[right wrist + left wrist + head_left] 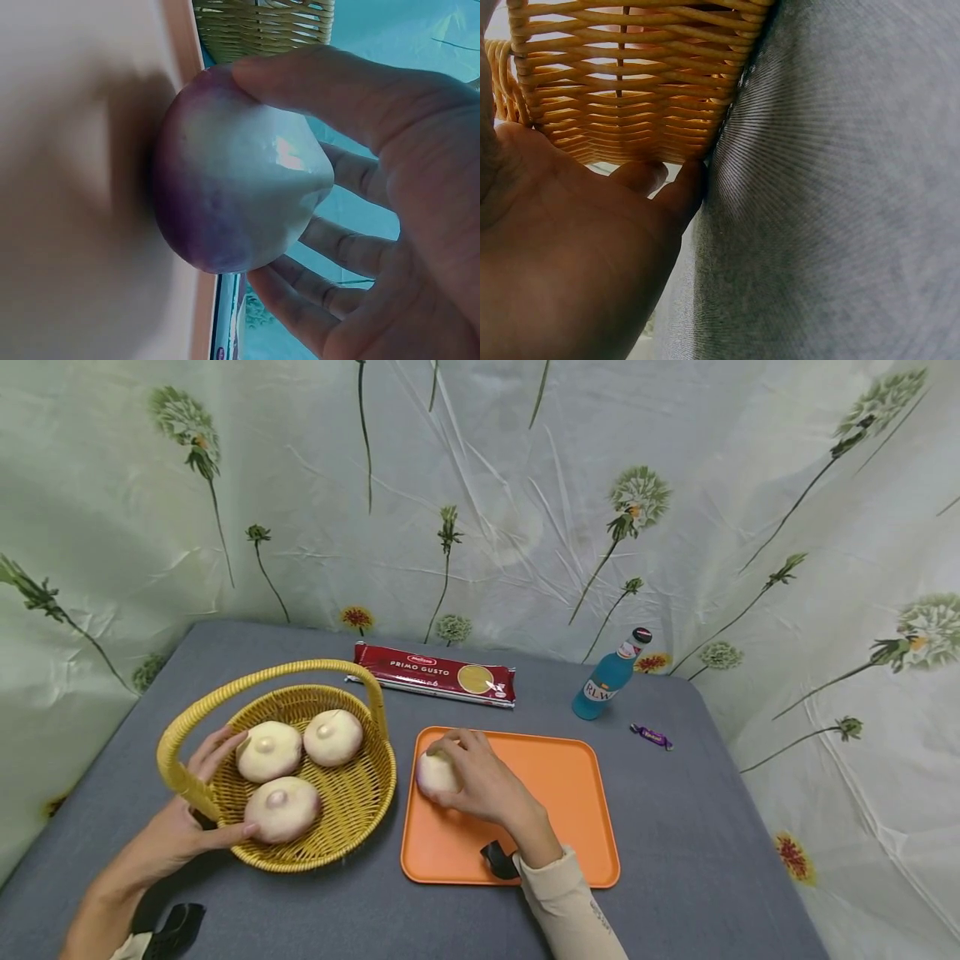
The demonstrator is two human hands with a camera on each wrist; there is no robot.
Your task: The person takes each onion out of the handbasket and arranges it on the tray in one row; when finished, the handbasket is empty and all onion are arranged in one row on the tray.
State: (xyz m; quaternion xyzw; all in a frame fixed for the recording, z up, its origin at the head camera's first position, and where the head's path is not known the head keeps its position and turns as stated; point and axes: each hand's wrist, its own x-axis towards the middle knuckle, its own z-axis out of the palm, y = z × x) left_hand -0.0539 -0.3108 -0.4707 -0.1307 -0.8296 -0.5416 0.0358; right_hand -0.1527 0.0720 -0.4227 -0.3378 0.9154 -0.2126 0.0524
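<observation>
On the left stands a yellow wicker basket (pixel 358 814) with an arched handle; three white turnips with purplish sides lie in it. My left hand (pixel 183 818) grips the basket's left side near the handle's base, its thumb and fingertips over the rim. In the left wrist view that hand (pixel 577 232) lies against the woven wall (pixel 630 97). My right hand (pixel 480 777) holds another turnip (pixel 437 774) at the left part of an orange tray (pixel 555 802). The right wrist view shows thumb and fingers spread around this turnip (pixel 232 172), its purple side toward the tray.
Behind the basket and tray lies a red pasta packet (pixel 435 674). A blue bottle (pixel 609 678) stands at the back right, with a purple wrapped candy (pixel 651 737) near it. A grey cloth (pixel 675 860) covers the table, and a flowered curtain (pixel 510 485) hangs behind.
</observation>
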